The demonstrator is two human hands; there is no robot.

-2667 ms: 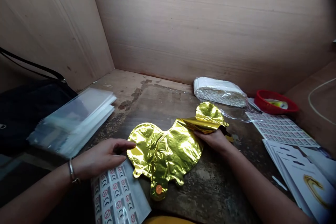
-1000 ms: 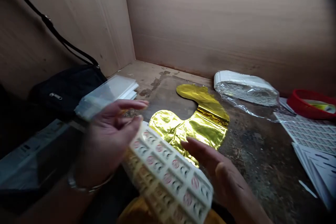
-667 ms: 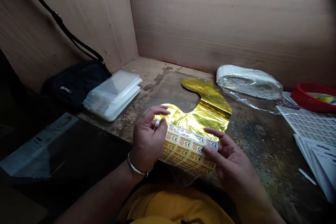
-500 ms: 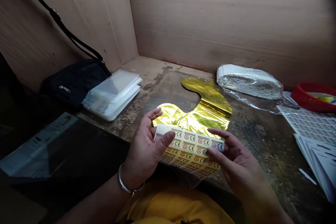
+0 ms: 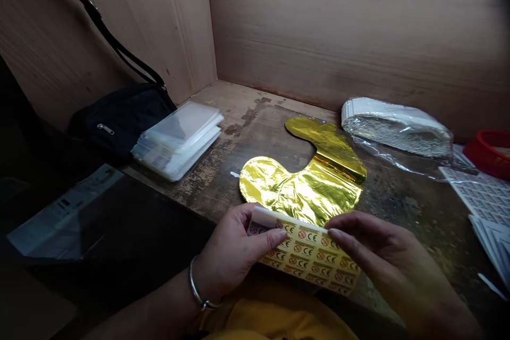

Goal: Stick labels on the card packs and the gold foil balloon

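Note:
A sheet of small CE stickers (image 5: 306, 260) is held up near the table's front edge, its top edge bent back. My left hand (image 5: 239, 249) grips the left side, thumb across the printed face and fingers behind. At the top right edge, my right hand (image 5: 382, 255) pinches the sheet between thumb and index finger; whether a single sticker is between the tips cannot be made out. Just beyond lies a flat gold foil balloon (image 5: 303, 186), curved and creased, on the worn table (image 5: 223, 164). The sheet covers its nearest edge.
A stack of clear plastic sleeves (image 5: 179, 141) and a black bag (image 5: 123, 122) are at left. At back right sits a wrapped white bundle (image 5: 398, 125). A red bowl (image 5: 486, 154), more label sheets (image 5: 478, 191) and white cards (image 5: 492, 244) are at right.
My right thumb and index finger have moved from the sheet's right end to a pinch at its top edge. Both hands and the sheet appear lower, clear of the balloon's left lobe. The view shifted slightly.

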